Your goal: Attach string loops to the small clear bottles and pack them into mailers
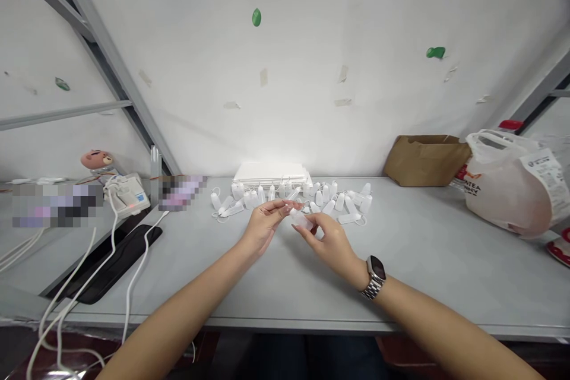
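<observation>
Between my two hands, above the grey table, is a small translucent white squeeze bottle (301, 219), tilted with its neck toward the left. My right hand (327, 237) grips its body between thumb and fingers. The fingertips of my left hand (263, 222) pinch at its neck end, where a cap or strap seems to be; the fingers partly hide it. Just beyond my hands, several similar small bottles (350, 218) with looped cap straps lie or stand in a loose group. Behind them sits a stack of flat white items (271, 171) against the wall.
A brown cardboard box (421, 160) and a plastic carrier bag (512, 190) stand at the right. On the left are a black mat (120, 261), white cables (133, 267), a white power strip (129, 195) and a pink figure (95, 159). The table's front edge (303, 323) runs below my forearms.
</observation>
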`<state>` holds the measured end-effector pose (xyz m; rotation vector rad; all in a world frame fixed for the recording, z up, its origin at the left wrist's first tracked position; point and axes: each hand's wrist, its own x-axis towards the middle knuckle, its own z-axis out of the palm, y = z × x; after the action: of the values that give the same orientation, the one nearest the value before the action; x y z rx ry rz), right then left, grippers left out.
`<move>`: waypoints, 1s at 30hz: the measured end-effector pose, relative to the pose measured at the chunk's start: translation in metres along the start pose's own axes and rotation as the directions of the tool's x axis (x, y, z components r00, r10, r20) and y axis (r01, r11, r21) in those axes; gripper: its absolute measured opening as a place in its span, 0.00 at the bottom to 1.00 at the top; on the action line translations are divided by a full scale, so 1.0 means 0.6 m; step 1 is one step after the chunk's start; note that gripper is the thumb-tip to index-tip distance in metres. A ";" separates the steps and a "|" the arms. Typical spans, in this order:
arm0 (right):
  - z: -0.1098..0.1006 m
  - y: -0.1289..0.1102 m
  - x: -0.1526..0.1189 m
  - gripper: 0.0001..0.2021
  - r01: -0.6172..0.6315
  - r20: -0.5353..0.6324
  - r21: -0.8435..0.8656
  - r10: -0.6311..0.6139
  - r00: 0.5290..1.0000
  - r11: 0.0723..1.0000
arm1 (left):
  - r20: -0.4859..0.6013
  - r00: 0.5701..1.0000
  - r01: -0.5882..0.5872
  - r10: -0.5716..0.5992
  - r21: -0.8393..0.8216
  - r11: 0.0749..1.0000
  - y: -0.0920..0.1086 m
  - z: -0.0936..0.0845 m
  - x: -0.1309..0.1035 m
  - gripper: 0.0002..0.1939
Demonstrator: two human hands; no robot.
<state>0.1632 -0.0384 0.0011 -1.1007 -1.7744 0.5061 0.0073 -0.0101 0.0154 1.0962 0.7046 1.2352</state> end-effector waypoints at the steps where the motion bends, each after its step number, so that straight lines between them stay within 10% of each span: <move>1: -0.001 -0.003 0.001 0.09 -0.033 0.015 0.037 0.032 0.999 0.999 | 0.004 1.000 -0.005 0.005 -0.001 1.000 0.000 0.001 -0.001 0.07; 5: -0.010 -0.009 0.013 0.12 -0.333 0.278 0.365 0.240 0.930 0.869 | 0.002 1.000 -0.020 0.020 -0.037 0.999 0.001 0.001 -0.002 0.06; 11: -0.016 0.004 0.027 0.14 -0.617 0.630 0.632 0.152 0.761 0.469 | -0.017 0.999 -0.038 0.038 -0.025 0.999 0.007 0.004 -0.002 0.06; 19: -0.003 0.006 0.025 0.15 -0.537 0.492 0.558 0.269 0.828 0.633 | -0.136 0.990 -0.036 0.038 0.015 0.999 0.000 -0.002 0.001 0.08; 30: -0.007 0.014 0.022 0.14 -0.654 0.622 0.676 0.213 0.753 0.340 | -0.029 0.997 0.070 -0.070 -0.008 0.998 0.008 -0.002 0.003 0.15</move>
<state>0.1689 -0.0233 0.0033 -0.6851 -1.1421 1.9316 0.0049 -0.0081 0.0196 1.0408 0.7545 1.1952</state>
